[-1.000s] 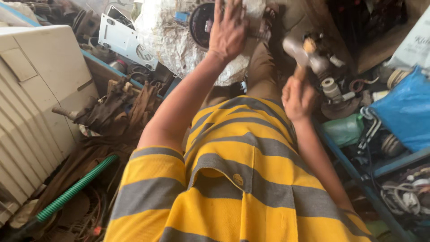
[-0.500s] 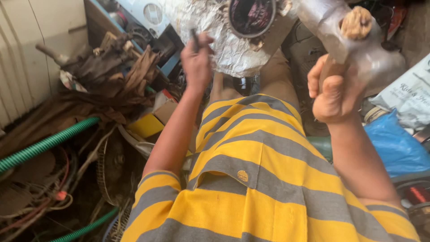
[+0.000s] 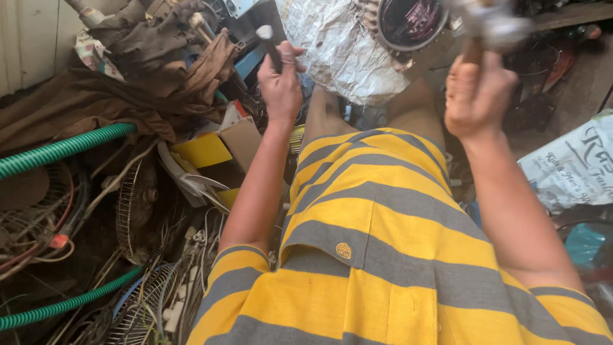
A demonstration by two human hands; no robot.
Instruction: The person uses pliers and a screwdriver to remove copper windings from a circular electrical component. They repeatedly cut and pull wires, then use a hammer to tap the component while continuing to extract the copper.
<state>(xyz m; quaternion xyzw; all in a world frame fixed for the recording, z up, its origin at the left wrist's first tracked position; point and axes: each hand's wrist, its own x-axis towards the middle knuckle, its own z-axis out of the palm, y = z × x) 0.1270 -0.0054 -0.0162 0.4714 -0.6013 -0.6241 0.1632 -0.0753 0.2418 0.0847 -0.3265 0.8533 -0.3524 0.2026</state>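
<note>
Motor stator (image 3: 408, 25) sits at the top edge of view, between the knees, open end facing up: copper windings visible inside the round housing, which rests on crinkled silver foil wrap (image 3: 332, 51).

Left hand (image 3: 281, 83) is fisted around a dark rod-like tool (image 3: 268, 41), chisel or punch, tip angled up and left of the housing, not touching it. Right hand (image 3: 479, 96) is wrapped tight on a hammer (image 3: 491, 25) handle; metal head is blurred, raised just right of the stator rim.

Read: a chisel-and-hammer step on the stator, likely between blows. The tool is off the work, so the next move calls for seating the tip on the rim or windings before any strike. The hammer is close above the housing; a stray blow could hit the casing.

Surroundings: yellow-and-grey striped shirt (image 3: 383, 255) fills the lower frame. On the floor to the left: green corrugated hose (image 3: 64, 150), fan guards (image 3: 137, 204), cardboard box (image 3: 223, 144), brown rags (image 3: 128, 96). White printed sack (image 3: 568, 166) at the right edge.
</note>
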